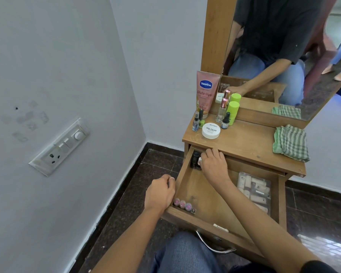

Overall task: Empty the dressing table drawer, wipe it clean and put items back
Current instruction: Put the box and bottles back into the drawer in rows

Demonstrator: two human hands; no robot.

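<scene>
Wooden drawer (195,190) standing pulled fully out of the dressing table (244,138), both hands working at it.
Left hand (159,194) is gripping the drawer's left wall, fingers curling over its edge. Three pink-capped nail polish bottles (182,203) are sitting in the near left corner, and a clear pouch (253,189) is lying at the right, its contents blurring together. Right hand (214,166) is reaching into the far left corner, fingers curling against a dark bottle (195,159); actual grasp hidden, cannot tell. A checked cloth (290,141) is lying on the tabletop.
</scene>
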